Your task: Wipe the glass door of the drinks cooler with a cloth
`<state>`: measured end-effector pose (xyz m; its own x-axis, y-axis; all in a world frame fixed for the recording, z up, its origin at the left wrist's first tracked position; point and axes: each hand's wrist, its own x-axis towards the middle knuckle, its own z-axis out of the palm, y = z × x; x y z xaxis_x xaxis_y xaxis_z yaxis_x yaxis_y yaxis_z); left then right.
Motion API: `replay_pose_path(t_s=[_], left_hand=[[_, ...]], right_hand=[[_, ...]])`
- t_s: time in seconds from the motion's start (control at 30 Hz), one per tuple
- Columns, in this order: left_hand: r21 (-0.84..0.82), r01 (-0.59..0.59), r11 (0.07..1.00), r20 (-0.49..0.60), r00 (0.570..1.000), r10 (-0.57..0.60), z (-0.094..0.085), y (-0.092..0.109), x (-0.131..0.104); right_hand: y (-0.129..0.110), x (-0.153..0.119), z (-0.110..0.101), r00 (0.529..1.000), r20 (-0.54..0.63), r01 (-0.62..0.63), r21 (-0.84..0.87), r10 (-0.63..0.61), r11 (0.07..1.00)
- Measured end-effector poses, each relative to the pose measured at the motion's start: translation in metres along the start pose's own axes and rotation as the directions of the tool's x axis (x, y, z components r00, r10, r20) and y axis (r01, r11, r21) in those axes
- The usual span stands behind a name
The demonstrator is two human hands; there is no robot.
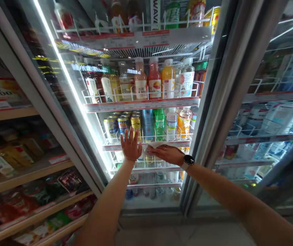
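Flat against the glass door [151,201] of a lit drinks cooler, my left hand [131,145] has its fingers spread and holds nothing. It is in front of the shelf with yellow and blue cans [123,123]. Just to its right, my right hand [167,153] presses a white cloth or tissue [155,145] to the same glass, its fingers together over it. A watch [189,159] is on the right wrist. Behind the glass near both hands stand a green bottle [159,123] and an orange drink bottle [184,122].
Upper cooler shelves hold juice bottles [154,77] behind wire rails. A metal door frame [220,102] stands at the right, with another cooler section beyond. At the left, open wooden-edged shelves [26,177] carry bottles and packets.
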<state>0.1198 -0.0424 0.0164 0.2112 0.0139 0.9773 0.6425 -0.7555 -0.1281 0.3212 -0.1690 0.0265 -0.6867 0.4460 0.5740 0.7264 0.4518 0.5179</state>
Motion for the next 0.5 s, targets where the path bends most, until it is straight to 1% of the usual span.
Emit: replay_pose_path(t_s=[0.03, 0.07, 0.13, 0.2, 0.23, 0.27, 0.33, 0.43, 0.47, 0.5], left_hand=[[0.006, -0.008, 1.000, -0.012, 1.000, 0.008, 0.000, 0.000, 0.001], [0.011, -0.013, 1.000, -0.018, 1.000, 0.013, -0.001, 0.001, 0.001], [0.009, -0.014, 1.000, -0.020, 1.000, 0.014, -0.001, 0.000, 0.001], [-0.004, -0.008, 1.000, -0.009, 1.000, 0.008, -0.002, 0.000, 0.000], [-0.008, -0.004, 1.000, -0.003, 1.000, 0.004, -0.002, -0.001, 0.000], [-0.008, -0.003, 1.000, 0.001, 1.000, 0.003, -0.002, -0.001, 0.000], [0.006, -0.010, 1.000, -0.002, 1.000, 0.010, -0.003, -0.001, 0.000], [0.021, -0.030, 0.999, -0.023, 0.999, 0.031, -0.003, 0.000, 0.001], [0.022, -0.033, 0.999, -0.027, 0.999, 0.033, -0.003, 0.000, 0.002], [0.021, -0.031, 0.999, -0.025, 0.999, 0.031, -0.003, 0.000, 0.002]], right_hand=[[0.012, 0.006, -0.011, 0.999, -0.026, -0.031, -0.023, 0.031, 0.999], [0.024, 0.012, -0.023, 0.994, -0.069, -0.088, -0.055, 0.084, 0.995], [0.047, 0.025, -0.045, 0.963, -0.181, -0.220, -0.111, 0.198, 0.969], [0.060, 0.031, -0.057, 0.928, -0.256, -0.307, -0.121, 0.269, 0.944], [0.062, 0.031, -0.057, 0.922, -0.262, -0.321, -0.106, 0.285, 0.941], [0.060, 0.028, -0.054, 0.923, -0.255, -0.318, -0.086, 0.288, 0.944], [0.047, 0.014, -0.038, 0.938, -0.220, -0.285, -0.047, 0.268, 0.957], [0.012, -0.017, -0.006, 0.962, -0.173, -0.214, -0.011, 0.209, 0.977], [0.001, -0.028, 0.004, 0.967, -0.141, -0.210, 0.019, 0.210, 0.978], [-0.009, -0.038, 0.011, 0.967, -0.097, -0.232, 0.055, 0.236, 0.971]])
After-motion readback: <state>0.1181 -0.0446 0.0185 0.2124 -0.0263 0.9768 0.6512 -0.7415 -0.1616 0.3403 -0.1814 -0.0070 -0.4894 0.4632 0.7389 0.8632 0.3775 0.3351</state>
